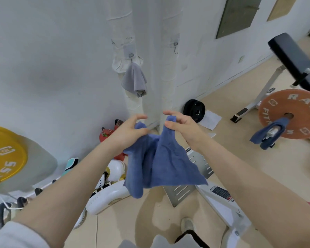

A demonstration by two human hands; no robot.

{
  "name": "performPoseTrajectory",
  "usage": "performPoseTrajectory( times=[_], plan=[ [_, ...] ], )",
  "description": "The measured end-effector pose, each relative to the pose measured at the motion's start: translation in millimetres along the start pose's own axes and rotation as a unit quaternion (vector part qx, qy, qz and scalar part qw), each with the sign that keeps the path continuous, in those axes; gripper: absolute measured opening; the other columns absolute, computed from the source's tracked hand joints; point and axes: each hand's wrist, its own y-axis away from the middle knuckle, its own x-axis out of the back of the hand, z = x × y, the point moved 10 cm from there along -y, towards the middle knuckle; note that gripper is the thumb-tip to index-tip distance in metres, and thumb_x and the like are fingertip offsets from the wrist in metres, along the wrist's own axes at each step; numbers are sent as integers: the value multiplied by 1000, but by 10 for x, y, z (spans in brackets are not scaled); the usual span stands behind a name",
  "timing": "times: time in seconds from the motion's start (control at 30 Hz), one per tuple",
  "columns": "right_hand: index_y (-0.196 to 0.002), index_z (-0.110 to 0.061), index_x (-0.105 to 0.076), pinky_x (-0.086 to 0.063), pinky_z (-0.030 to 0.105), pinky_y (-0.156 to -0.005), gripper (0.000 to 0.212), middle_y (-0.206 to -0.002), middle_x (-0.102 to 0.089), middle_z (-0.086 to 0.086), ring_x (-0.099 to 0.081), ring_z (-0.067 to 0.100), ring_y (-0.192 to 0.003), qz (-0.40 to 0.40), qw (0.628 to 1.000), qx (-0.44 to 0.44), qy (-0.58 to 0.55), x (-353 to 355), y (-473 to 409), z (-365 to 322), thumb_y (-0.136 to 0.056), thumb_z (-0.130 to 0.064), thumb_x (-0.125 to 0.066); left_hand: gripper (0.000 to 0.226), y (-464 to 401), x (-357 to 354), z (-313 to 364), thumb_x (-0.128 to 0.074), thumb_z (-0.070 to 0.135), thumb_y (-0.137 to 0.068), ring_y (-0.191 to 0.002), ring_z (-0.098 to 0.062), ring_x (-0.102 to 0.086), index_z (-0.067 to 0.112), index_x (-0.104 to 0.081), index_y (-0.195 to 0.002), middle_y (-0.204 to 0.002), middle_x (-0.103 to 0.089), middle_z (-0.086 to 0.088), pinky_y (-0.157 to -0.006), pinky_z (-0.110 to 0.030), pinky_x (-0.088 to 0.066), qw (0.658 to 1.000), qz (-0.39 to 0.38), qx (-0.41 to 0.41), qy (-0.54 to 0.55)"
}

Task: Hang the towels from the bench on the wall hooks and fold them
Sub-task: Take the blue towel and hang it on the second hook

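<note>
A blue towel (161,163) hangs in the air between both hands, in front of the white wall. My left hand (127,131) grips its upper left edge. My right hand (183,127) pinches the upper right corner between thumb and fingers. A grey towel (134,80) hangs bunched from the left wall hook (131,55). To its right, a second wall hook (175,47) is bare. Another blue towel (268,133) is draped over the barbell end at the right.
An orange weight plate (293,106) sits on the barbell at right, beside a black bench pad (293,58). A yellow plate (5,154) is at left. A black plate (194,110) leans on the wall. Shoes and gear (107,176) lie on the floor below.
</note>
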Motion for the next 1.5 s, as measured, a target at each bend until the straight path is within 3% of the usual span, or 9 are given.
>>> performPoseTrajectory(
  times=[0.2,0.3,0.4,0.57,0.77,1.07,1.2,1.37,1.5],
  plan=[
    [-97,4,-65,-47,27,-83,28,-92,-65,10,-59,17,-89,-127,991,-24,-35,-317,-2,-45,-81,-18,-58,26,81,-148,699,-64,30,-85,-91,3,-58,38,-54,-108,-98,-62,15,-79,-10,-45,986,-88,-131,-44],
    [-74,-8,-61,-46,21,-67,15,-69,-59,2,-55,13,-68,-122,991,-27,-47,-223,-29,-110,-83,-19,-56,24,-54,-130,593,-68,26,-82,-87,-4,-62,36,-57,-102,-93,-66,10,-82,-19,-49,992,-67,-110,-2],
    [-49,-21,-51,-39,15,-50,45,-49,-47,-9,-44,4,-48,-80,994,-31,-61,24,-94,-83,-92,-7,-49,9,-194,-131,321,-67,28,-76,-81,-9,-64,33,-64,-84,-83,-69,10,-81,-27,-51,996,-40,-63,50],
    [-56,-18,-48,-40,21,-59,37,-52,-49,-8,-47,5,-53,-11,998,-46,-33,410,-164,-13,-93,-17,-51,18,-291,-285,-57,-59,15,-89,-67,-15,-50,16,-63,-72,-66,-58,0,-67,-26,-43,994,-70,36,82],
    [-43,-24,-53,-40,22,-58,51,-46,-48,-12,-47,3,-46,2,995,-92,24,652,-156,140,-94,-24,-50,20,-428,-386,80,-47,12,-93,-75,-11,-66,10,-66,-91,-81,-71,-2,-69,-20,-54,909,-29,28,415],
    [-68,1,-51,-33,15,-57,30,-64,-45,-2,-41,9,-60,127,941,105,297,961,-157,-370,-90,-20,-54,15,-530,-423,211,-50,20,-95,-84,-17,-62,17,-64,-91,-90,-67,-4,-74,-26,-51,911,139,63,384],
    [-75,4,-61,-40,16,-78,28,-99,-58,-8,-53,9,-87,105,912,210,335,762,-91,-646,-89,-20,-54,15,-559,-396,307,-48,24,-95,-92,-18,-63,21,-63,-92,-95,-68,-2,-85,-32,-52,916,176,63,355],
    [-67,1,-51,-36,24,-57,31,-58,-45,1,-38,7,-55,59,953,174,239,637,-108,-682,-91,-18,-52,17,-543,-466,379,-48,19,-96,-92,-23,-63,17,-63,-91,-93,-68,-8,-87,-38,-50,920,164,56,350],
    [-77,9,-54,-40,34,-62,31,-66,-52,19,-43,16,-65,-6,969,133,209,454,-153,-593,-84,-19,-44,21,-498,-537,564,-47,13,-95,-80,-15,-63,19,-65,-87,-84,-68,-3,-80,-29,-50,928,126,3,351]
  ],
)
